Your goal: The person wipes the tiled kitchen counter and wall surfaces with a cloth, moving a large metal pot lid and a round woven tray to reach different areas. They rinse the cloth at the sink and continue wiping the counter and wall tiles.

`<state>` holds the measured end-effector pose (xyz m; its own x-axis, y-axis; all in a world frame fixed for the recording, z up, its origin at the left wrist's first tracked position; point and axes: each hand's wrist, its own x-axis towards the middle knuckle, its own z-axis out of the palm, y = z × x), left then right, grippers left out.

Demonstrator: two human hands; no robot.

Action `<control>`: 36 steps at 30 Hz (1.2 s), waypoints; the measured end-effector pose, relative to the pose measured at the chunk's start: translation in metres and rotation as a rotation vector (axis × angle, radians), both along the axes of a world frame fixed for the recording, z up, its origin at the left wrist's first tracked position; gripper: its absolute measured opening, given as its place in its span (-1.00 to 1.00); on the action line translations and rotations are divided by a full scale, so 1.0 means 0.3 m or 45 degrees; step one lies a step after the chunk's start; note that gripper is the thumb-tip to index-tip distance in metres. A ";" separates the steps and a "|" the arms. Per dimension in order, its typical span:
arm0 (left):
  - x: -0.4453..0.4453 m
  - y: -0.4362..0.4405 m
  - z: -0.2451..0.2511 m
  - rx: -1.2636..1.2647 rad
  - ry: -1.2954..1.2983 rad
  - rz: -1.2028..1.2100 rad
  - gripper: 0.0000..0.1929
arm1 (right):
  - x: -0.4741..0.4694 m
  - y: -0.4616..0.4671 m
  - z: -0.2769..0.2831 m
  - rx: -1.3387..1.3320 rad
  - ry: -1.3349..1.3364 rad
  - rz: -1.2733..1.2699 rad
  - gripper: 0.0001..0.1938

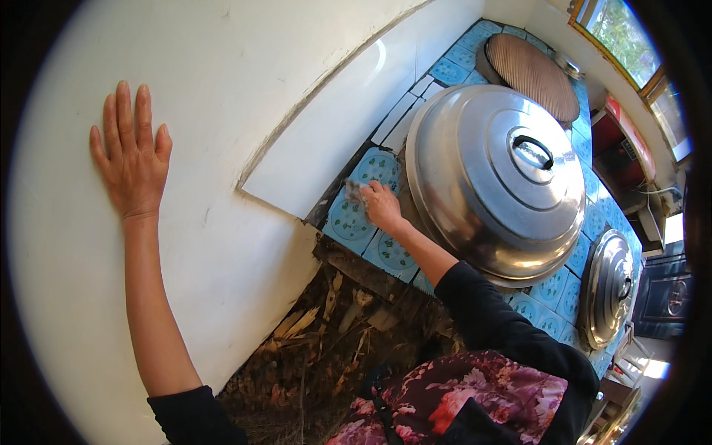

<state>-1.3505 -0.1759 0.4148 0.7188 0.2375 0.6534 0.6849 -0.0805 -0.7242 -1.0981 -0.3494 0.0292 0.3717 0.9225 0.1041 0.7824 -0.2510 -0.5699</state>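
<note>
My left hand (133, 150) rests flat on the white wall (222, 67), fingers spread and nothing in it. In my right hand (382, 206) is a greyish scrubbing pad (355, 191), pressed onto the blue patterned tiles (351, 219) of a stove top, at the corner near the wall. The pad is partly hidden by my fingers. Just beyond that hand, a large domed metal lid (495, 172) with a black-edged handle covers much of the tiled top.
A round slatted wooden lid (531, 75) lies at the far end. Another metal lid (611, 289) sits at the right. Wood scraps and dry twigs (311, 345) cover the floor below the tiled edge. A window (623, 41) is at upper right.
</note>
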 end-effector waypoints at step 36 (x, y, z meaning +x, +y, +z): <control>0.041 0.014 0.000 0.089 0.046 -0.163 -0.46 | 1.437 0.448 0.247 0.119 0.395 -0.972 -0.57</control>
